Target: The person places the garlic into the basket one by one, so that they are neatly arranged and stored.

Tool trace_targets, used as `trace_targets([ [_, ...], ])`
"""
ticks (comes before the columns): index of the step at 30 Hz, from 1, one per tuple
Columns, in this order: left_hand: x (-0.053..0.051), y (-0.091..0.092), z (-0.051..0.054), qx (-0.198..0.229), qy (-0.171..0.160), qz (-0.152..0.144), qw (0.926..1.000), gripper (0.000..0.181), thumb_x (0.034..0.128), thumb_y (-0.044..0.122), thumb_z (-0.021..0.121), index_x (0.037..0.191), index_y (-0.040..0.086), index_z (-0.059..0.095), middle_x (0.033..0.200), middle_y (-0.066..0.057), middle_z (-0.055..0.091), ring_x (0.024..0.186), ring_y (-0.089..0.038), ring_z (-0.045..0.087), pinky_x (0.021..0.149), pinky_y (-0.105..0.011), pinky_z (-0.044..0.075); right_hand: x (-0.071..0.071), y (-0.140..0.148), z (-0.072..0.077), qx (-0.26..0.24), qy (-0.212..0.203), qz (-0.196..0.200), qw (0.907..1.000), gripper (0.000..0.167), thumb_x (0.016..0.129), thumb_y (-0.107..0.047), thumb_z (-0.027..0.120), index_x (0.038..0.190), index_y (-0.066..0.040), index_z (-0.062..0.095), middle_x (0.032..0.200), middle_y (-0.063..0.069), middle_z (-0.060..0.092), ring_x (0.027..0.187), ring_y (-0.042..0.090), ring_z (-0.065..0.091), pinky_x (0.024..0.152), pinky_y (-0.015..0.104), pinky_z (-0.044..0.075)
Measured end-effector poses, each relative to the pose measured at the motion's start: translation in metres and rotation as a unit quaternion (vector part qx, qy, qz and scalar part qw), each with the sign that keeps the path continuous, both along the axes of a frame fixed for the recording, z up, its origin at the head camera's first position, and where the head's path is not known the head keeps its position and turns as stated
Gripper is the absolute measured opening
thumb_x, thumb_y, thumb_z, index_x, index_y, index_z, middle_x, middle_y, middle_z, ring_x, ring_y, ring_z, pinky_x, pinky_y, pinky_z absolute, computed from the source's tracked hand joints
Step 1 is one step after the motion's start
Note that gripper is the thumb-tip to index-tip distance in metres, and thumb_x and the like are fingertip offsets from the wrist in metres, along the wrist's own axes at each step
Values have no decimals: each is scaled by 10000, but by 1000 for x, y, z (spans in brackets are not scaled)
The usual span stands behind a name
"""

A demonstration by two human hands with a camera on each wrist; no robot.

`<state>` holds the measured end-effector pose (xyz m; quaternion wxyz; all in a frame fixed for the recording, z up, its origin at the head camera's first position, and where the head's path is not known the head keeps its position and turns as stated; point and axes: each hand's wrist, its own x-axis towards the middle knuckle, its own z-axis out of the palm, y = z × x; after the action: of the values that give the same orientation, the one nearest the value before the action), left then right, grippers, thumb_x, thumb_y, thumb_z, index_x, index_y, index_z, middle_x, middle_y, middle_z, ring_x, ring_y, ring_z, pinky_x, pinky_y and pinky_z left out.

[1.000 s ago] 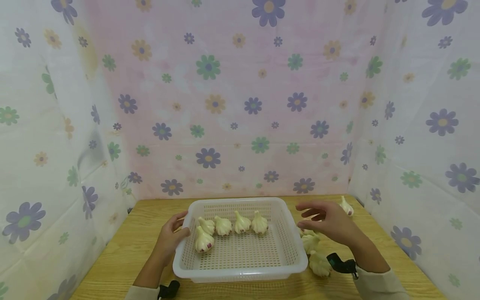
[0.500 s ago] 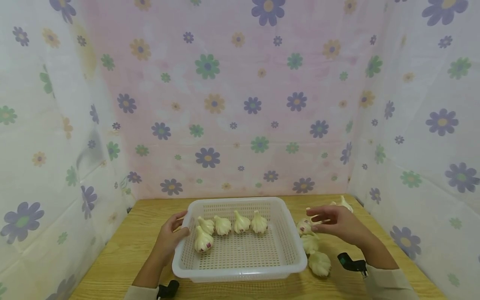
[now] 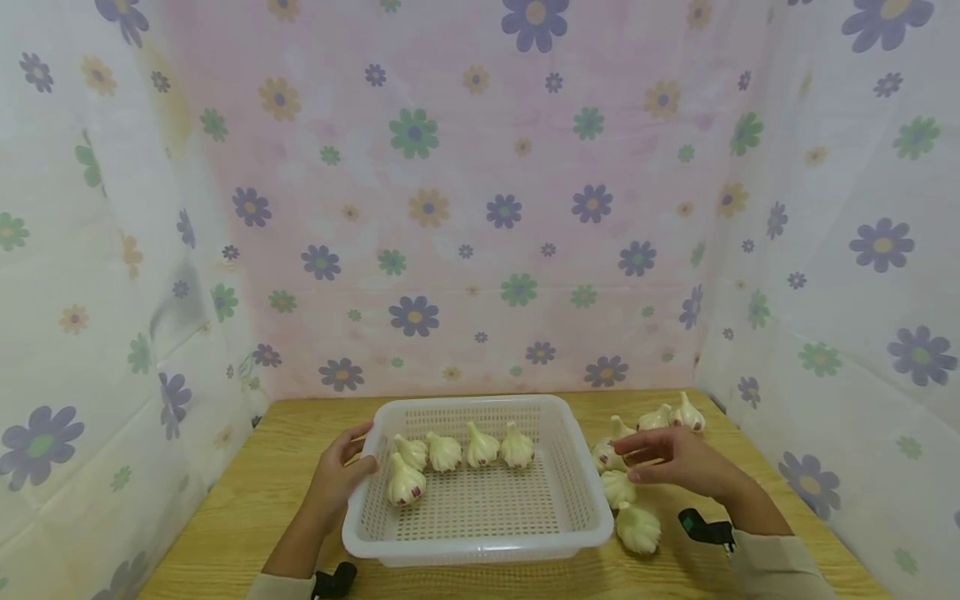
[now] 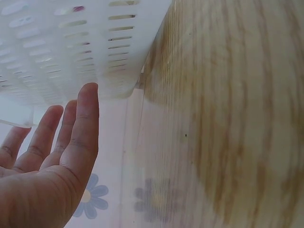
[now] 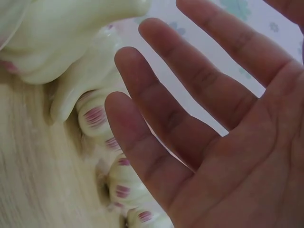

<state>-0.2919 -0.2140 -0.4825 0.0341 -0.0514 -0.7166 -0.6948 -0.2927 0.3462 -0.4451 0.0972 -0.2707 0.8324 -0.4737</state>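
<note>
A white plastic basket (image 3: 480,550) with slotted walls stands on the table and holds several garlic bulbs (image 3: 482,446) along its left and far sides. My left hand (image 3: 341,471) holds the basket's left rim, thumb over the edge and the other fingers along the outer wall. In the left wrist view those fingers (image 4: 85,118) reach up against the slotted side. My right hand (image 3: 678,458) hovers with nothing in it, fingers spread, just above and beside loose garlic bulbs (image 3: 637,529) right of the basket. The right wrist view shows its bare palm (image 5: 247,161) beside purple-marked bulbs (image 5: 126,185).
More garlic bulbs (image 3: 687,414) lie at the far right of the wooden table (image 3: 240,500). Flower-patterned cloth (image 3: 480,250) hangs behind and on both sides, close to the table's edges.
My right hand has moved right and slightly down, away from the basket, uncovering more of the loose garlic bulbs. My left hand and the basket stay nearly in place.
</note>
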Motion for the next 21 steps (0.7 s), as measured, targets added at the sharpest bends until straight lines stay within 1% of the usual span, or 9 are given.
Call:
trace_targets([
  [4,0,0,1,-31,-15,7,10000,630,915,-21,607,1511,129,469,1419,-246,534,1142,-349,654,845,-451,635,-3,4,-6,99,62,48,9999,465,968,-156,721,1398,-12,617,1427,260,599,1249,452,621,878,290,607],
  [11,0,0,1,-27,-29,-9,10000,625,918,-27,604,1510,125,471,1414,-250,540,1134,-343,659,841,-445,637,-6,8,-15,141,-48,126,9998,443,975,-130,703,1400,-34,623,1424,230,613,1267,446,607,898,281,594],
  [14,0,0,1,-20,-31,-5,10000,625,917,-24,605,1509,125,471,1412,-249,541,1133,-341,659,843,-447,637,-6,8,-16,117,16,204,9997,426,974,-119,700,1385,-26,633,1407,239,622,1258,406,626,894,275,594],
  [18,0,0,1,1,-52,-1,10000,629,917,-22,609,1512,127,469,1422,-247,535,1141,-340,655,846,-450,636,-7,7,-19,52,76,356,9993,404,981,-102,686,1369,-2,637,1372,260,639,1231,292,664,882,270,597],
  [21,0,-1,1,-43,-34,25,10000,635,914,-15,615,1514,128,467,1427,-248,535,1145,-339,653,843,-447,636,-8,7,-22,40,89,450,9989,399,989,-95,672,1371,11,632,1362,270,641,1213,233,676,881,272,599],
])
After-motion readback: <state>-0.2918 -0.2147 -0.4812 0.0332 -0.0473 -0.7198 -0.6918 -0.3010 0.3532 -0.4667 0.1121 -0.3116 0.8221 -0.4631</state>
